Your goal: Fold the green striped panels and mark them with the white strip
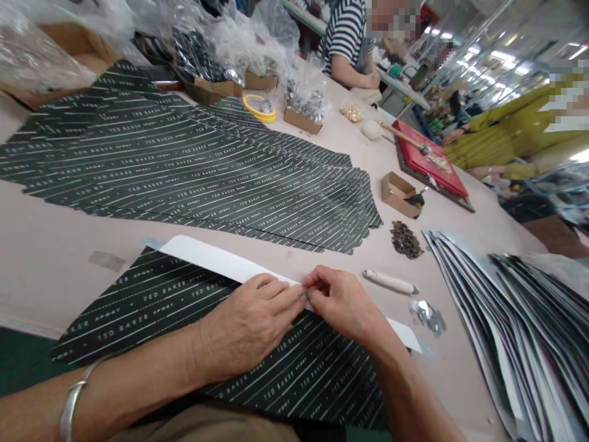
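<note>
On the strip (216,259) over the panel (294,380), the left hand (257,319) lies, fingers lightly curled, beside the right hand (345,304), fingertips pinched together — what either holds, I cannot tell.

piece (304,296) between left hand (257,316) and right hand (343,301) too small to identify, sheet stack (547,313) cut off at right

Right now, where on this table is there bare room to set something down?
Bare tabletop shows at left, between the spread striped pieces and the nearer striped piece, and at right, between the white strip's right end and the stacked panels. The far left is crowded with plastic bags and cardboard boxes.
</note>
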Demonstrator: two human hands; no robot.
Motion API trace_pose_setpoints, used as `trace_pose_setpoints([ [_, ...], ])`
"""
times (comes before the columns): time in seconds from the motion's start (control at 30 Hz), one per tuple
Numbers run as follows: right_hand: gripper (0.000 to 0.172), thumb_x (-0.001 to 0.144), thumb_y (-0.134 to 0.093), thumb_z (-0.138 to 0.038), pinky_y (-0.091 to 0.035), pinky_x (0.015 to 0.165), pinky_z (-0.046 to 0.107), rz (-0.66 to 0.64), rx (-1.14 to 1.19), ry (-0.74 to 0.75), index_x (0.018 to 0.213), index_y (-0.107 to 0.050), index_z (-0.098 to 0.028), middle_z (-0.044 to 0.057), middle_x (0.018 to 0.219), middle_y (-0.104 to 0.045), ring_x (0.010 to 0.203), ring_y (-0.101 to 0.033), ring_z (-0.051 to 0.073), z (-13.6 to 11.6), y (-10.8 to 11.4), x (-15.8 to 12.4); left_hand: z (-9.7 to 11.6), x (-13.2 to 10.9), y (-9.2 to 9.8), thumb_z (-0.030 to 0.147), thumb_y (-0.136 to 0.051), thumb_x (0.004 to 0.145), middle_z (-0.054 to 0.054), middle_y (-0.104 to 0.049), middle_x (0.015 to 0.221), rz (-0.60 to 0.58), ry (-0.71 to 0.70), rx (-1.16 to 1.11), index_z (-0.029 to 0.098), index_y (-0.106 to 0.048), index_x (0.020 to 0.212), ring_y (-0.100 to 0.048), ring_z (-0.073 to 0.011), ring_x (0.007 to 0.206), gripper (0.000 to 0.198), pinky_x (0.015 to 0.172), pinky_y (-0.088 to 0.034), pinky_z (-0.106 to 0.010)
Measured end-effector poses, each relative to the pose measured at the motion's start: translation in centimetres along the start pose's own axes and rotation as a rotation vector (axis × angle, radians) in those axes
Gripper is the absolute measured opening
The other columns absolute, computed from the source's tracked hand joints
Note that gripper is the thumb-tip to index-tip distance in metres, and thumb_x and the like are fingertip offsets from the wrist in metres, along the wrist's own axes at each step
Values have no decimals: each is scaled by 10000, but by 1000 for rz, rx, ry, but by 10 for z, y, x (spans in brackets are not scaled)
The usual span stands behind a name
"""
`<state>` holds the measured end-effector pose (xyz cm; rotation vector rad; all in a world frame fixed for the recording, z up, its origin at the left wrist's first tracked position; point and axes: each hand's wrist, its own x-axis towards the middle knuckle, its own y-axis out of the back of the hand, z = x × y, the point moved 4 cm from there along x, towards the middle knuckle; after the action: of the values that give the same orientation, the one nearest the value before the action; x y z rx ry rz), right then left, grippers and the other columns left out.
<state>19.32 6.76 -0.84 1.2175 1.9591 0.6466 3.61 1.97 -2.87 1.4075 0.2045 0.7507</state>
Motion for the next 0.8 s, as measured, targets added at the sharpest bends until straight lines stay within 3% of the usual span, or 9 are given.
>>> trace_pose_setpoints([
  [0.07, 193, 795, -564, -100, -490, 624, 265, 82, -7, 40, 894, -704, -190, 17, 781, -728, 636, -630, 143, 4, 7, -4, 0, 0, 0, 231, -451, 1030, -41, -621, 1305, -6, -1, -1, 139, -558, 1299, -569, -224, 1096, 303, 914, -429, -425],
  [0.13, 176, 852, -563, -186, -529, 684, 304, 284, -69, 81, 963, -700, -195, 58, 931, -736, 725, -658, 170, 19, 21, -13, 0, 0, 0, 227, -452, 1031, -26, -624, 1316, -2, -2, -5, 142, -558, 1300, -569, -217, 1098, 301, 918, -424, -426],
  [0.23, 287, 920, -513, -306, -524, 941, 470, 577, -287, 74, 1096, -693, -168, 162, 1225, -681, 1096, -642, 295, 63, 45, -29, -1, 0, -1, 236, -478, 1027, -9, -624, 1331, 6, 0, -21, 155, -553, 1308, -568, -212, 1099, 302, 919, -419, -428],
  [0.33, 415, 927, -525, -434, -370, 1113, 615, 610, -419, 45, 1174, -685, -142, 213, 1373, -607, 1331, -492, 386, 114, 56, -34, -2, -1, -3, 235, -493, 1022, 0, -630, 1322, 7, 9, -47, 166, -556, 1298, -568, -206, 1103, 292, 921, -419, -423],
  [0.47, 368, 905, -560, -502, -436, 1031, 584, 607, -268, 48, 1020, -699, -181, 156, 1096, -720, 1149, -609, 346, 138, 63, -34, -2, -1, -2, 220, -497, 1017, 7, -636, 1310, 20, 21, -54, 181, -557, 1291, -576, -198, 1099, 284, 920, -419, -410],
  [0.57, 301, 880, -643, -477, -494, 913, 502, 934, 104, 13, 994, -657, -199, 79, 935, -703, 914, -643, 261, 118, 76, -47, -2, -1, -1, 228, -495, 1019, 1, -644, 1296, 37, 13, -52, 184, -560, 1282, -579, -202, 1099, 275, 925, -419, -412],
  [0.67, 239, 906, -633, -448, -520, 889, 444, 1204, 689, 137, 994, -611, -227, 12, 893, -636, 844, -635, 187, 88, 78, -64, -1, -2, -1, 241, -492, 1021, -3, -639, 1305, 39, 0, -50, 182, -558, 1278, -577, -208, 1112, 272, 930, -422, -418],
  [0.73, 210, 889, -645, -424, -546, 837, 413, 1135, 1092, 190, 947, -601, -227, -23, 816, -576, 744, -612, 148, 70, 67, -65, -1, -2, -1, 240, -488, 1021, -3, -639, 1302, 41, 4, -55, 183, -563, 1264, -578, -206, 1111, 260, 928, -426, -417],
  [0.8, 238, 850, -687, -418, -554, 730, 368, 969, 1435, 163, 817, -571, -213, -53, 704, -509, 619, -553, 121, 56, 48, -58, -2, -1, -2, 239, -487, 1020, -3, -642, 1292, 39, 15, -58, 187, -565, 1257, -581, -205, 1104, 255, 924, -432, -416],
])
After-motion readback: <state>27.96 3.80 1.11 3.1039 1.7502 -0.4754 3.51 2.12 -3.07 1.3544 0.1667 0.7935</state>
